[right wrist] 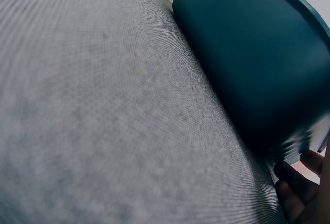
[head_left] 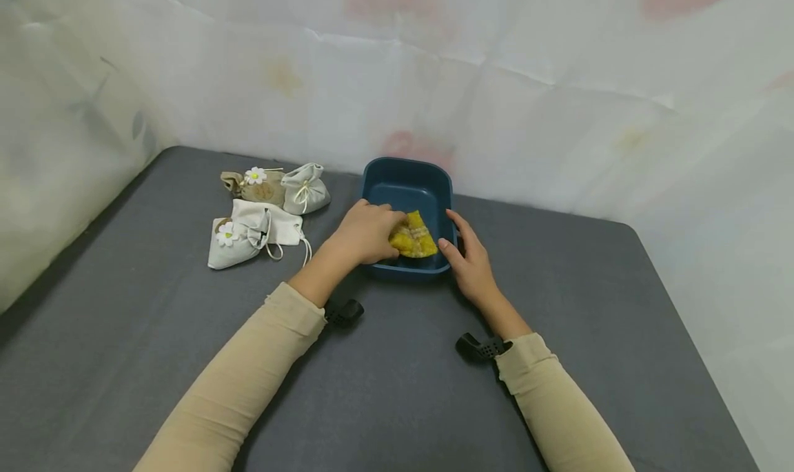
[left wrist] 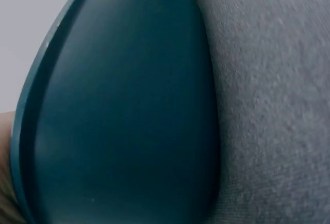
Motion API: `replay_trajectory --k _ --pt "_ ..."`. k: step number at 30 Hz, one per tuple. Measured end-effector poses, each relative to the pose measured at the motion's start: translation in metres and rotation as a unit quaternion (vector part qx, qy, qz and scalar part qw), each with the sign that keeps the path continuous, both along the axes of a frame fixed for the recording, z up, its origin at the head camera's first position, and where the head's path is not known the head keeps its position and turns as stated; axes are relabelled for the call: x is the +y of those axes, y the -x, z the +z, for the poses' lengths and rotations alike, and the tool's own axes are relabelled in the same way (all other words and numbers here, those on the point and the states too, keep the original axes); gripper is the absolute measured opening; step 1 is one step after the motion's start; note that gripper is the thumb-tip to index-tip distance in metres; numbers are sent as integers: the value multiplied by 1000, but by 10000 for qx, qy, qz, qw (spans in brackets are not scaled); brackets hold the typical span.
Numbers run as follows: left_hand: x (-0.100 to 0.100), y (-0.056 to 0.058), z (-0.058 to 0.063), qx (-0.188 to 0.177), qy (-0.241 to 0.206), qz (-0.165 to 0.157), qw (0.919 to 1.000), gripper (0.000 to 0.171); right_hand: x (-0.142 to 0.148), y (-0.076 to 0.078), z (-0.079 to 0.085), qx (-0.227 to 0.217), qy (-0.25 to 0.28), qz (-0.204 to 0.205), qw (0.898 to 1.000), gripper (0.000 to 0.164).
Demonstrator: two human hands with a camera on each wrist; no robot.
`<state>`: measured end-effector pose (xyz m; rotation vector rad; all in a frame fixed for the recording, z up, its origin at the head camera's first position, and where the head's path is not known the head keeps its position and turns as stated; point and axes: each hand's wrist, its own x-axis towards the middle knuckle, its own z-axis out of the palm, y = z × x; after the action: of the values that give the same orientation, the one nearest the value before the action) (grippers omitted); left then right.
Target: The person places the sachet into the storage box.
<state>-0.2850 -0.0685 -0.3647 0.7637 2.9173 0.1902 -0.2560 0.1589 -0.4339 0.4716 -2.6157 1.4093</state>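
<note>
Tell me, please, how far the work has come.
Likely done: several small pouches lie grouped left of the blue bin. In hand: the left hand pinches a yellow cloth item inside the bin, while the right hand touches its right side. Left, if this is unloading: lifting that item out; the far bin floor looks bare.

a yellow cloth piece [head_left: 415, 239] with paler bands, soft and creased, pinched at its left side in the left hand [head_left: 366, 234]; it narrows upward and widens toward the right hand [head_left: 470, 262], with its exposed part between the two hands and inside the bin. the bin [head_left: 406, 173], dark blue, smooth and open-topped with rounded corners, stands upright on the surface [head_left: 403, 382]; its right wall is held by the right hand, and its interior extends beyond both hands.
</note>
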Motion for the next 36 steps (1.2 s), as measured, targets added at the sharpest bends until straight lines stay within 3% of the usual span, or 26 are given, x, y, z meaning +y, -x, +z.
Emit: replay_trajectory --k 4,8,13,17,25,31,36 --pt "1 2 -3 31 -91 -3 10000 65 0 0 0 -34 -2 -11 10000 58" --pt "0 5 -7 89 -510 95 9986 75 1 -1 2 -85 -13 -46 10000 58" --pt "-2 6 -9 285 -1189 250 9922 59 1 0 3 -114 -52 -145 9998 58" --pt "-4 4 -9 220 -1482 385 9880 53 1 1 2 -132 -70 -136 9998 58" --pt "-5 3 -8 119 -1375 5 9904 53 1 0 1 -104 -21 -99 9999 57" --pt "-6 3 -6 228 -1931 -20 9809 53 1 1 1 -70 -55 -107 9999 57" --pt "-11 2 5 477 -2298 69 9720 53 1 1 1 -82 -76 -95 9999 57"
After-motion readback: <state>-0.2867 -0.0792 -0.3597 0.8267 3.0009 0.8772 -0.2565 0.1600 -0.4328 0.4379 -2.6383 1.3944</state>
